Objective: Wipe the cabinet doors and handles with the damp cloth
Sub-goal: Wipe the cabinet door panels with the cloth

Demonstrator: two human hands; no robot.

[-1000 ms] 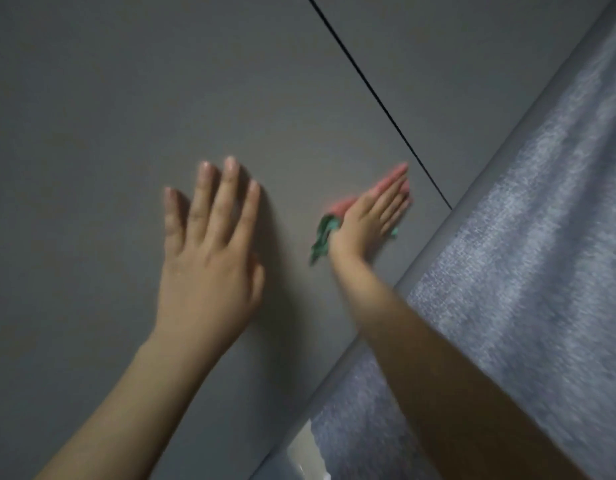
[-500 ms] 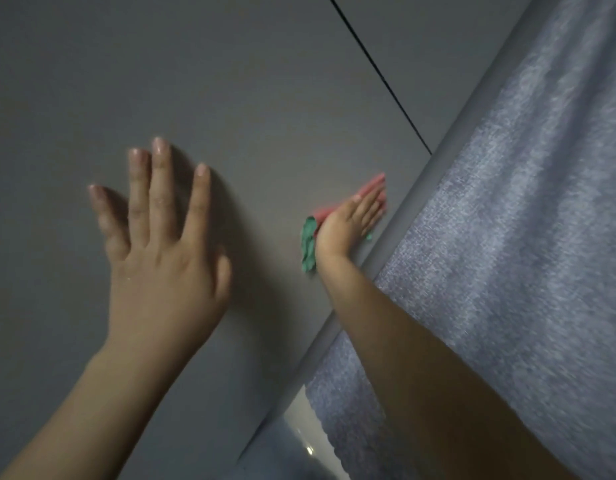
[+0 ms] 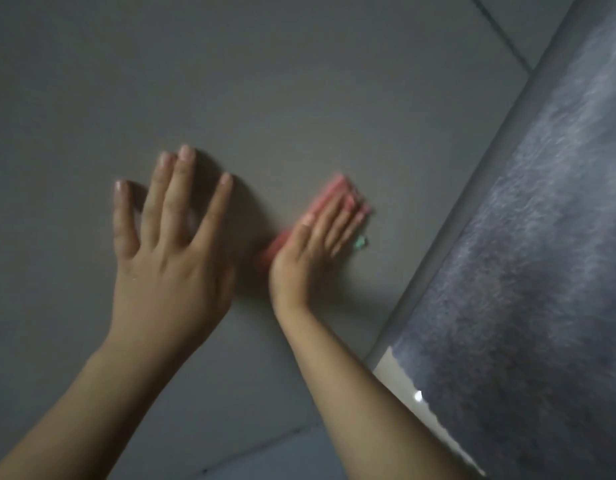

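The cabinet door (image 3: 265,98) is being wiped. The damp cloth (image 3: 329,197) is pressed flat under the right hand (image 3: 313,251), fingers straight, near the door's right edge. The left hand (image 3: 168,251) rests open, holding nothing. Unwiped door areas should be covered next.

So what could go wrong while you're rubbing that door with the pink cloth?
The cloth is mostly hidden under the flat right hand, held only by pressing, so it might slip out. That hand sits near the door's edge and could bump the pale frame. The left hand pressing flat may leave fresh prints.
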